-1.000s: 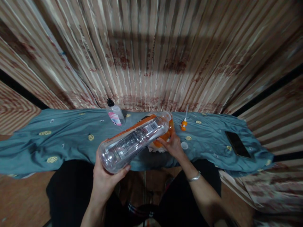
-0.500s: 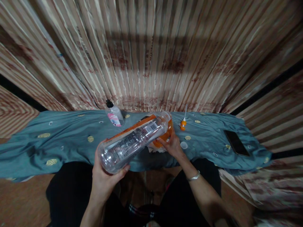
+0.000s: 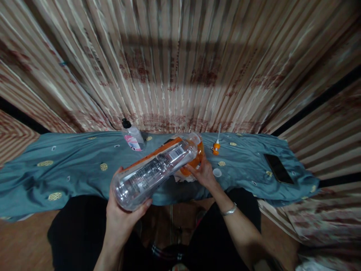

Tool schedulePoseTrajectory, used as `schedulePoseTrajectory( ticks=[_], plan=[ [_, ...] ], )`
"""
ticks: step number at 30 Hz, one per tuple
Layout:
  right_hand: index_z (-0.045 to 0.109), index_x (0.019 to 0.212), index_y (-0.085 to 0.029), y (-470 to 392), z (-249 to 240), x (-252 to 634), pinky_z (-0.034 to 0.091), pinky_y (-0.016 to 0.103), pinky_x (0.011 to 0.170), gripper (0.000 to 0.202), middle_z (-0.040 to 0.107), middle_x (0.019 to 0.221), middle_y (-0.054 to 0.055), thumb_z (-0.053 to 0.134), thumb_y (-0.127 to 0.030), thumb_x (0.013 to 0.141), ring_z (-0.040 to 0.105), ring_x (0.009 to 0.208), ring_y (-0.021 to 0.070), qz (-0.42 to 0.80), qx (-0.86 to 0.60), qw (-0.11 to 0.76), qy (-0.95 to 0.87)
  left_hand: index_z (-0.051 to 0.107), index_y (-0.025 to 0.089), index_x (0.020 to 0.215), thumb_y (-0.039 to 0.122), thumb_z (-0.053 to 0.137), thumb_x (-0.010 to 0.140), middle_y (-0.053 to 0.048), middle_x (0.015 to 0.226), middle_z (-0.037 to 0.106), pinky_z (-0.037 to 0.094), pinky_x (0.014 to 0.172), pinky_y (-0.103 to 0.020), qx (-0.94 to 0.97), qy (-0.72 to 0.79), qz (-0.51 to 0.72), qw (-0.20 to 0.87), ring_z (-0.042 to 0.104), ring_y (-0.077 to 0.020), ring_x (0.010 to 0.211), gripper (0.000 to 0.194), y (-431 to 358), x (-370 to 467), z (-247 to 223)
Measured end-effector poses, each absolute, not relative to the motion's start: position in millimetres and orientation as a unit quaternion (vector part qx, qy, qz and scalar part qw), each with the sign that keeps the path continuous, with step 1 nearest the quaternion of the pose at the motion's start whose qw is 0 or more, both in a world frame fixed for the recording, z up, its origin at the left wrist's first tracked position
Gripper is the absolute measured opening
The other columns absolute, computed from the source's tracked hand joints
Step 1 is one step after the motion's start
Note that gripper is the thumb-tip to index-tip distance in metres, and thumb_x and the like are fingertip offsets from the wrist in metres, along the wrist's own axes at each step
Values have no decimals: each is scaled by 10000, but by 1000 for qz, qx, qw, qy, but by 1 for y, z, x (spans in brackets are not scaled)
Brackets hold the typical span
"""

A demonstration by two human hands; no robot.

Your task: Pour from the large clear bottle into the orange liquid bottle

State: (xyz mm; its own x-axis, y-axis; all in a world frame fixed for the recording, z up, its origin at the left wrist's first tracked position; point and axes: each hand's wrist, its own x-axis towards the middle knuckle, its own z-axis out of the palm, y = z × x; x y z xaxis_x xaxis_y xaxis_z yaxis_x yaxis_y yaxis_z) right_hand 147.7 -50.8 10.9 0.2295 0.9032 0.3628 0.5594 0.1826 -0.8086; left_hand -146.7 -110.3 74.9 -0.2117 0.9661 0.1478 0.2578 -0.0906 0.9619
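Note:
My left hand (image 3: 124, 214) is wrapped round the base of a large clear plastic bottle (image 3: 152, 175) with an orange-edged label. The bottle lies tilted, its neck toward the upper right and over an orange bottle (image 3: 195, 162). My right hand (image 3: 203, 174) grips that orange bottle, whose top is partly hidden behind the clear one. Whether liquid runs between them I cannot tell. Some crumpled white material (image 3: 184, 177) lies under the orange bottle. To the right of my right hand are a small round white cap (image 3: 217, 172) and an orange pump head (image 3: 216, 148) with its tube pointing up.
A pump bottle (image 3: 132, 139) with a black top and pink label stands at the back left. A dark phone (image 3: 278, 168) lies at the right on the teal patterned cloth (image 3: 81, 169). Striped curtains (image 3: 175, 67) hang behind and at both sides.
The view has shifted slightly, so everything sits a little further left. Both hands keep their grips, and the clear bottle stays tilted over the orange one.

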Motion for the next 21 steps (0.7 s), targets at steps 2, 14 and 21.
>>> schedulePoseTrajectory(
  ticks=[2, 14, 21],
  plan=[
    [528, 1506, -191, -51, 11, 147, 636, 513, 990, 816, 769, 1313, 158, 799, -566, 834, 766, 1171, 365, 176, -620, 483, -593, 507, 189, 1555, 495, 995, 530, -162, 1391, 694, 591, 1055, -471, 520, 583, 523, 340, 716, -370, 1238, 1176, -112, -144, 75],
    [548, 1483, -191, -50, 8, 151, 621, 513, 1017, 816, 757, 1344, 167, 818, -547, 801, 751, 1203, 367, 186, -626, 482, -584, 529, 185, 1467, 444, 1007, 491, -159, 1350, 680, 594, 1026, -455, 506, 582, 552, 317, 714, -349, 1202, 1117, -113, -142, 70],
    [523, 1509, -194, -50, 12, 150, 615, 513, 1027, 823, 762, 1328, 158, 826, -501, 808, 751, 1210, 366, 187, -621, 482, -589, 620, 184, 1241, 487, 998, 399, -125, 1218, 713, 590, 959, -434, 456, 596, 580, 317, 714, -315, 1089, 971, -111, -131, 79]
  ],
)
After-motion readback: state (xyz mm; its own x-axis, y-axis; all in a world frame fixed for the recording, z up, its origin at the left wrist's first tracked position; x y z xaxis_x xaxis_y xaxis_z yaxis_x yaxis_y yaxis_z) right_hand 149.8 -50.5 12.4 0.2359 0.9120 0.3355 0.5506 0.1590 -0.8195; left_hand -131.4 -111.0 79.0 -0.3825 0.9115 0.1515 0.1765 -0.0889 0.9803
